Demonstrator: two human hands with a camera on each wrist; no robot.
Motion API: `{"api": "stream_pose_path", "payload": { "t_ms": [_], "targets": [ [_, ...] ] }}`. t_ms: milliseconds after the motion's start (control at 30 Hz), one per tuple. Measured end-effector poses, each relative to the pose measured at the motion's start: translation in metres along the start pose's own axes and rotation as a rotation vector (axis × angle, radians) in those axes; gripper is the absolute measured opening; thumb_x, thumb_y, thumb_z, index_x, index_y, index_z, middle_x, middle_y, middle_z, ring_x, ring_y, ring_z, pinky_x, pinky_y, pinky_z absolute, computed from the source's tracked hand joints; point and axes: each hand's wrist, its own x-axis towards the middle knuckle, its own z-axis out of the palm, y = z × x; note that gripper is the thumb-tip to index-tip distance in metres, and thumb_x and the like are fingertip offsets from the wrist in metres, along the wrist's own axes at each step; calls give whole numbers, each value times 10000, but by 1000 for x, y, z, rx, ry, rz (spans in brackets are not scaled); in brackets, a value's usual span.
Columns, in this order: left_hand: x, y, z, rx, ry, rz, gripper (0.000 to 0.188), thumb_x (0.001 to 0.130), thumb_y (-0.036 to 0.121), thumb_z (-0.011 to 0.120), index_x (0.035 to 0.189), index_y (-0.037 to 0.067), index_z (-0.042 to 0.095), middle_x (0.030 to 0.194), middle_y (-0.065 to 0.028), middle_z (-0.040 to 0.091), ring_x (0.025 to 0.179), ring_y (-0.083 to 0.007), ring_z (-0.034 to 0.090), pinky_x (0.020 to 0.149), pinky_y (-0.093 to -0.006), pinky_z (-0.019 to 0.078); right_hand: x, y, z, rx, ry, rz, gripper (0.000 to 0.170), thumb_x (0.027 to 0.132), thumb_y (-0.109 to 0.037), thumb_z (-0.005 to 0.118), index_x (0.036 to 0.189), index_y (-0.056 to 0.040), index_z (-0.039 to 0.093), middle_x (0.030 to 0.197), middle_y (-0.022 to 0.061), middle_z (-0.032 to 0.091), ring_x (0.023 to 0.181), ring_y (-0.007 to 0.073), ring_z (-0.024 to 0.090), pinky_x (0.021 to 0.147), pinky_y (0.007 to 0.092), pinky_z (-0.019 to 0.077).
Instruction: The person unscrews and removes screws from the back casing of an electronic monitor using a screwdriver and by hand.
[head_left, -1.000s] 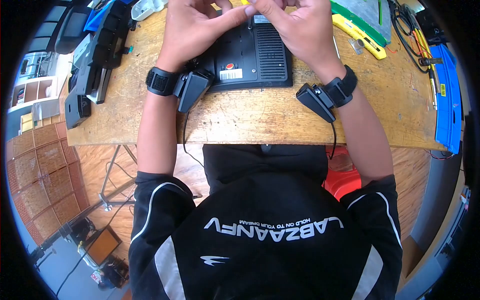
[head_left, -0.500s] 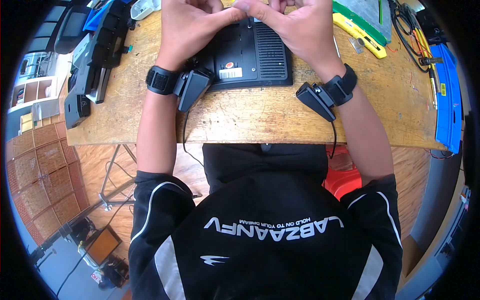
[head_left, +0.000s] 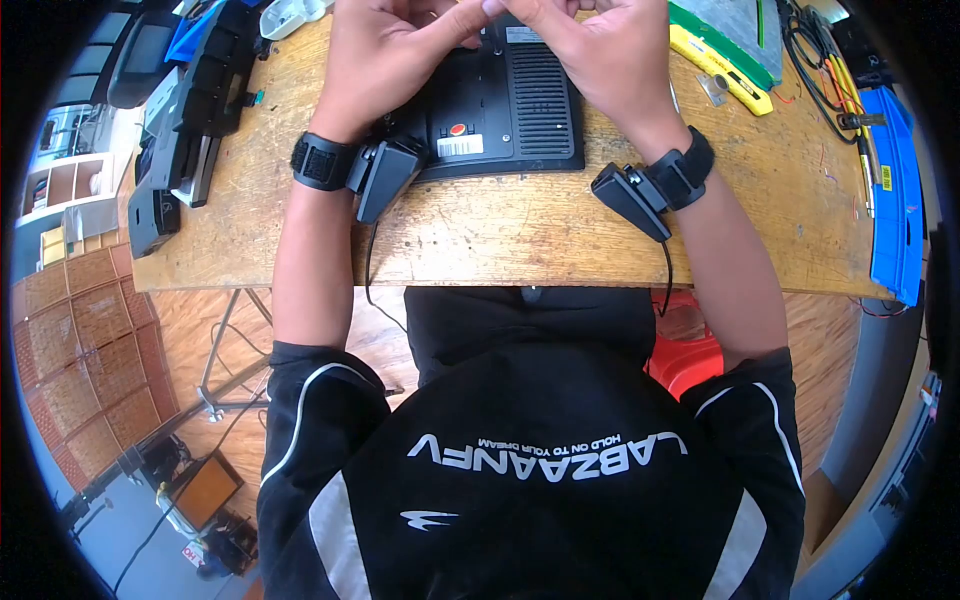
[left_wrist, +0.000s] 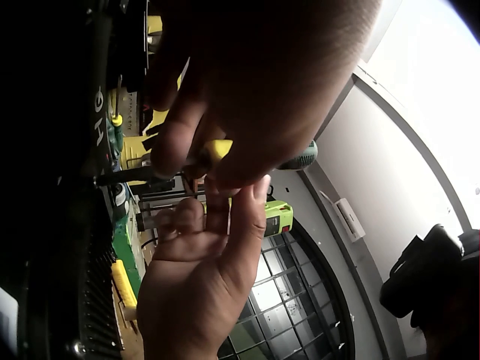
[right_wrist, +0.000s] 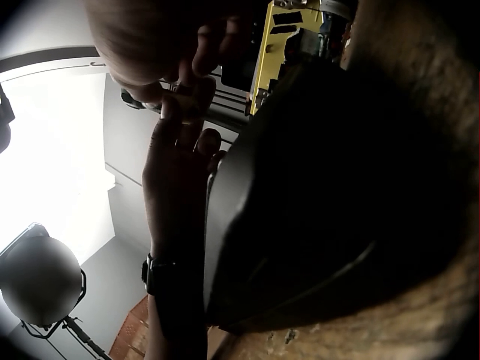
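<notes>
A flat black device (head_left: pixel 455 110) with a vented strip, a barcode label and a round orange sticker lies on the wooden bench. Over its far part, at the top of the head view, my left hand (head_left: pixel 385 60) and right hand (head_left: pixel 610 60) meet with thumbs almost together. Between them, in the left wrist view, is a screwdriver (left_wrist: pixel 219 148) with a yellow and dark green handle, its dark shaft pointing down to the device. Fingers of both hands curl about the handle and pinch it. Much of the handle is hidden behind them.
To the right lie a yellow utility knife (head_left: pixel 720 72), a green-edged board (head_left: pixel 735 35), cables and a blue tray (head_left: pixel 895 200). Black equipment cases (head_left: pixel 215 80) line the left side. A clear plastic container (head_left: pixel 290 15) stands at the back left.
Both thumbs have shifted slightly where they meet. The bit of yellow seen between the hands a second ago is out of sight in the head view. The device has stayed in place.
</notes>
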Motion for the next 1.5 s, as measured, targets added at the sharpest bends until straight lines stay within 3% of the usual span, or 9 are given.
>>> {"api": "stream_pose_path", "payload": {
  "t_ms": [67, 200, 267, 467, 567, 767, 900, 1200, 1500],
  "targets": [
    [2, -12, -10, 122, -87, 32, 374, 945, 51, 721, 1306, -4, 646, 972, 13, 711, 748, -14, 606, 653, -169, 499, 1, 12, -2, -20, 8, -112, 319, 875, -5, 781, 1168, 43, 663, 903, -31, 638, 673, -23, 475, 589, 128, 401],
    [0, -12, -9, 83, -99, 45, 376, 942, 33, 707, 1310, -11, 644, 965, 22, 710, 743, -8, 594, 645, -168, 491, 1, 5, -1, -63, 24, -119, 322, 855, -13, 805, 1142, 40, 669, 887, -36, 632, 661, -21, 463, 582, 131, 400],
    [-1, -4, -10, 288, -162, 106, 406, 937, 10, 693, 1337, -17, 630, 977, 20, 710, 751, -5, 586, 642, -168, 485, 0, -3, 0, -110, 52, -44, 311, 860, -19, 800, 1136, 52, 677, 838, -47, 616, 644, -20, 447, 567, 138, 391],
    [-1, -5, 0, 8, -90, 17, 461, 933, -32, 663, 1389, -14, 598, 1011, -9, 719, 761, -18, 589, 646, -183, 493, -1, -3, -2, -156, 51, -31, 314, 897, -17, 754, 1185, 83, 677, 836, -33, 652, 630, -21, 445, 543, 153, 374],
    [0, 3, -4, 136, -121, -104, 458, 935, -49, 644, 1389, -15, 596, 1007, -15, 724, 762, -25, 598, 652, -190, 501, 1, 10, -2, -142, 58, -101, 337, 907, -4, 732, 1224, 86, 668, 869, -25, 670, 639, -20, 457, 547, 153, 379],
    [-1, 8, -3, 109, -149, -54, 434, 923, -56, 669, 1351, -21, 615, 979, -19, 729, 753, -27, 614, 654, -189, 512, 2, 15, 1, 29, 25, -115, 363, 910, -1, 719, 1257, 86, 654, 909, -22, 681, 657, -19, 478, 562, 150, 391],
    [0, 5, -4, 171, -141, -82, 427, 910, -57, 689, 1330, -24, 624, 985, -16, 729, 759, -24, 617, 653, -183, 510, -1, -6, -3, -101, 21, -9, 360, 899, -10, 743, 1238, 80, 661, 926, -20, 684, 655, -20, 472, 563, 146, 390],
    [3, -7, -13, 308, -141, 25, 414, 895, -26, 751, 1294, -28, 640, 925, 31, 690, 775, -16, 616, 665, -166, 501, 1, 4, -2, -197, 8, -173, 403, 842, -33, 814, 1207, 66, 673, 906, -9, 683, 630, -8, 461, 538, 154, 390],
    [0, 1, -4, 108, -110, -57, 456, 892, -31, 748, 1320, -58, 593, 982, -28, 729, 809, -43, 650, 702, -187, 537, -2, 4, -2, -23, -11, -40, 421, 855, -36, 806, 1231, 80, 658, 915, -20, 674, 643, -9, 481, 547, 155, 398]
  ]
}}
